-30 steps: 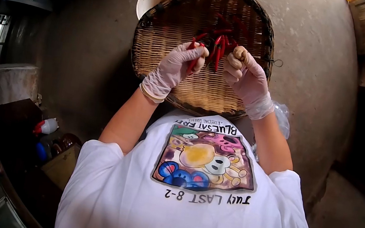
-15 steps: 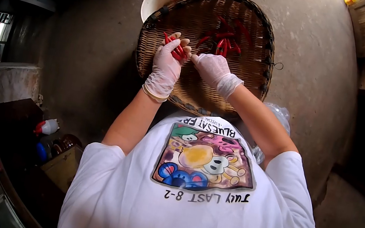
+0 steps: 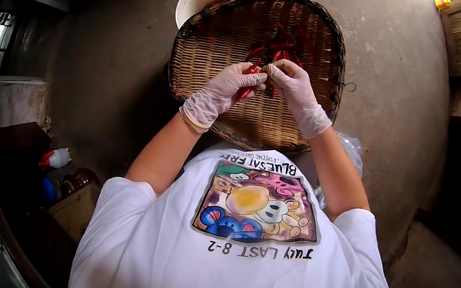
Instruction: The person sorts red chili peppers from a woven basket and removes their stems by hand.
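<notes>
A round wicker basket (image 3: 257,129) lies in front of my body, and several red chili peppers (image 3: 282,46) are in its upper middle. My left hand (image 3: 233,86), in a thin whitish glove, is closed around red chilies (image 3: 245,91) over the basket. My right hand (image 3: 292,88), gloved too, is pinched at the fingertips and meets the left fingertips just below the loose chilies. What lies between the right fingertips is too small to make out.
Behind the basket's upper left edge is a cream-coloured tub (image 3: 192,0) with some red pieces inside. A clear plastic bag (image 3: 351,151) lies at the basket's lower right. Farther left stand a dark cabinet (image 3: 16,151) and a wooden box (image 3: 73,209).
The left hand has moved right and closed more around its chilies. My right hand has gone right and up from half a second ago, and its fingertips are now beside the left ones.
</notes>
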The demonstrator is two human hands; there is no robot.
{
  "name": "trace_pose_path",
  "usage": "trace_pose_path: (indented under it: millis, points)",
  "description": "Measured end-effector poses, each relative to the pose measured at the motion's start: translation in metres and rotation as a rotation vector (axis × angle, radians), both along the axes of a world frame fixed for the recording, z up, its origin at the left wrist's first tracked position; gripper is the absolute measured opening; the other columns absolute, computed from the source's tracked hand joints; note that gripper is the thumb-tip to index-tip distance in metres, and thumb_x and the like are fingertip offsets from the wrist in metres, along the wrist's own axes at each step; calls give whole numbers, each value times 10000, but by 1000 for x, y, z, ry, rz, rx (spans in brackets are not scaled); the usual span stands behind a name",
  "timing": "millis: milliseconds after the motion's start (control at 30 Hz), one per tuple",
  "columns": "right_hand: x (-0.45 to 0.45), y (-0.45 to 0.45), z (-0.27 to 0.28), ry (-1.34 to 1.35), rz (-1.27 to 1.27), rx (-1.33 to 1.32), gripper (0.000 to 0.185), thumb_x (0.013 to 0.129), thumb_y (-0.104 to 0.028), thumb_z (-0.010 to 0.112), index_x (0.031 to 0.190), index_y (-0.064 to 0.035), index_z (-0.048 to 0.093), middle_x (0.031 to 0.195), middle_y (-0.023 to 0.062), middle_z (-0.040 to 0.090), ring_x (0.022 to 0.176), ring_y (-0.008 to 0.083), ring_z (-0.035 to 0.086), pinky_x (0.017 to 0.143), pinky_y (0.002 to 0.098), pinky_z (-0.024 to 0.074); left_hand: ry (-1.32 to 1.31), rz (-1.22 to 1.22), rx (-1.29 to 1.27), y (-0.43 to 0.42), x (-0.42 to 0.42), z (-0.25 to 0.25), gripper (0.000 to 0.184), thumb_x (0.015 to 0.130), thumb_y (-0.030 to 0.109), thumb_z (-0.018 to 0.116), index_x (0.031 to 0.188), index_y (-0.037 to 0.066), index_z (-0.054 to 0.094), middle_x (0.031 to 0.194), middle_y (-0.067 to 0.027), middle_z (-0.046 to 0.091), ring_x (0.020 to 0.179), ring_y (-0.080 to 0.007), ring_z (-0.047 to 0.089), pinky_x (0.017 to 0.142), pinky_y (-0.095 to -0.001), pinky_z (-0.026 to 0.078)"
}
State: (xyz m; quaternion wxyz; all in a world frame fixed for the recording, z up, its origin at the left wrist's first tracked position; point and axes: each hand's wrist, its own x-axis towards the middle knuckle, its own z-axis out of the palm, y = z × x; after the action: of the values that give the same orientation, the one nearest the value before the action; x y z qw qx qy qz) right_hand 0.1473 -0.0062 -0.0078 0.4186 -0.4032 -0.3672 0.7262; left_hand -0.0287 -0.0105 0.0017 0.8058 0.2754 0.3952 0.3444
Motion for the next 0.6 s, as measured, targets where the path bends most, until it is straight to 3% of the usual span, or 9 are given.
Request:
trace_pose_path:
  millis: [67, 167, 200, 233, 300, 367, 433, 500, 600]
  points:
    - [1, -1, -14, -157, -25, 182, 161, 870, -177, 623, 891, -17, 616, 767, -23, 587, 683, 41, 531, 539, 187, 400, 79, -78, -9, -1, -3, -1, 132, 882, 148, 593, 979, 59, 582, 760, -18, 607, 569, -58, 529, 466, -149, 410]
    - [-2, -7, -10, -640, -129, 791, 78, 817, -111, 633, 851, -41, 620, 753, 74, 608, 656, 189, 596, 584, 274, 466, 163, -137, 2, -4, -1, -1, 90, 872, 129, 599, 919, 58, 569, 718, -24, 579, 527, -68, 499, 457, -177, 400]
    - [-2, -10, 3, -799, -137, 884, 72, 781, -103, 637, 833, -62, 609, 773, 116, 591, 692, 273, 598, 589, 311, 479, 154, -110, 14, -5, 2, 2, 81, 869, 122, 599, 904, 60, 561, 717, -28, 575, 529, -76, 504, 463, -187, 403]
    - [-3, -12, 13, -1034, -131, 992, 105, 770, -125, 648, 819, -52, 591, 772, 107, 591, 714, 292, 599, 595, 336, 484, 146, -100, -2, -6, 5, 4, 84, 868, 124, 601, 902, 58, 559, 717, -29, 575, 532, -76, 505, 465, -188, 406]
    - [1, -7, 11, -1085, -192, 1003, 79, 788, -104, 634, 838, -58, 594, 769, 118, 582, 665, 278, 581, 581, 312, 474, 130, -81, -37, -7, 8, 7, 92, 868, 127, 603, 898, 54, 555, 717, -32, 573, 536, -77, 507, 471, -188, 412]
    - [4, 5, -11, -718, -418, 799, 41, 820, -86, 613, 834, -51, 595, 758, 92, 594, 623, 217, 573, 564, 285, 458, 111, -70, -64, -5, 6, 3, 117, 871, 126, 596, 931, 32, 561, 717, -44, 581, 540, -94, 515, 482, -195, 430]
    - [21, 17, -1, -202, -311, 202, 67, 867, -81, 556, 905, -33, 583, 840, 30, 639, 660, 103, 572, 567, 233, 441, 51, 9, -98, -5, 3, -3, 142, 873, 133, 594, 953, 19, 567, 719, -53, 591, 541, -107, 525, 488, -200, 441]
    - [41, 30, 3, -54, -300, -23, 125, 873, -59, 491, 953, -52, 587, 889, 42, 650, 637, 87, 559, 555, 205, 422, -23, 1, -131, -4, -3, -4, 167, 879, 135, 578, 994, 14, 578, 759, -85, 629, 628, -159, 605, 546, -233, 495]
    - [52, 49, 8, -249, -217, 34, 165, 871, -96, 492, 991, -71, 602, 888, 68, 653, 652, 97, 572, 552, 223, 422, -45, 14, -179, -2, -3, 2, 175, 882, 121, 564, 1023, 17, 572, 829, -117, 646, 740, -215, 652, 617, -284, 536]
